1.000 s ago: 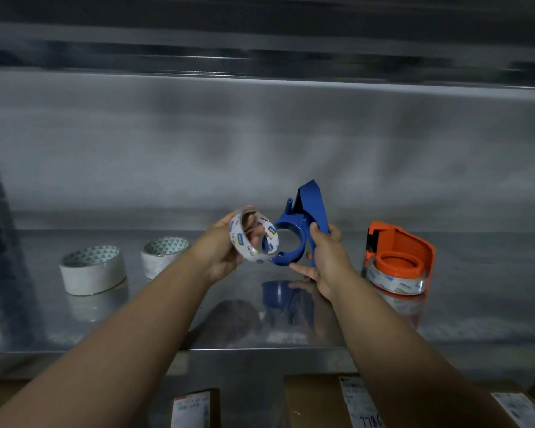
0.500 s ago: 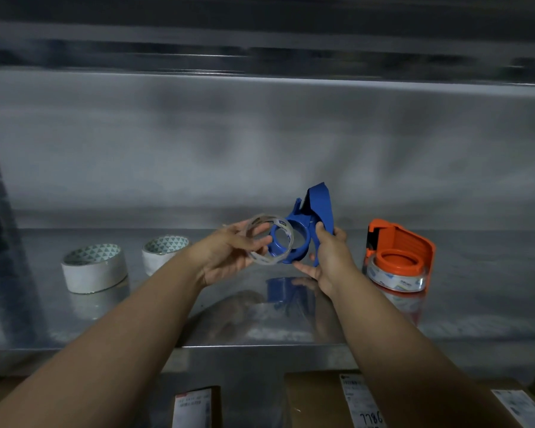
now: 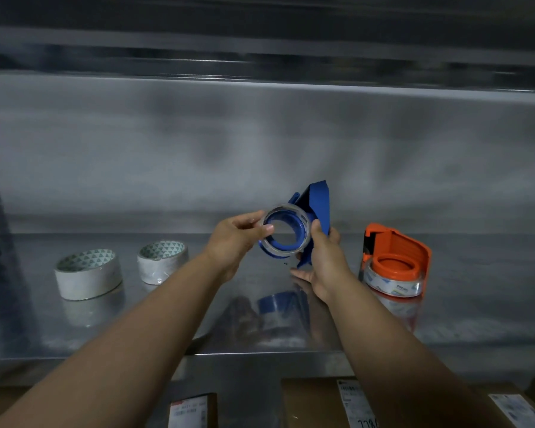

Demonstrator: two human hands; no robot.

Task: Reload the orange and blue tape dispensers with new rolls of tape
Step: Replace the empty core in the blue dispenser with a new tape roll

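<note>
My right hand (image 3: 323, 261) grips the blue tape dispenser (image 3: 318, 205) by its handle and holds it above the metal shelf (image 3: 198, 319). A clear tape roll (image 3: 303, 225) sits around the dispenser's blue hub, and my left hand (image 3: 235, 239) pinches the roll's left rim. The orange tape dispenser (image 3: 396, 257) stands on the shelf to the right, with a clear printed roll around its hub.
Two white tape rolls (image 3: 88, 273) (image 3: 162, 261) stand on the shelf at the left. Cardboard boxes with labels (image 3: 328, 403) lie below the shelf's front edge. A steel back wall closes the shelf behind.
My left hand has brought the clear roll from beside the blue dispenser onto its hub. The roll has turned to face me. The orange dispenser has not moved.
</note>
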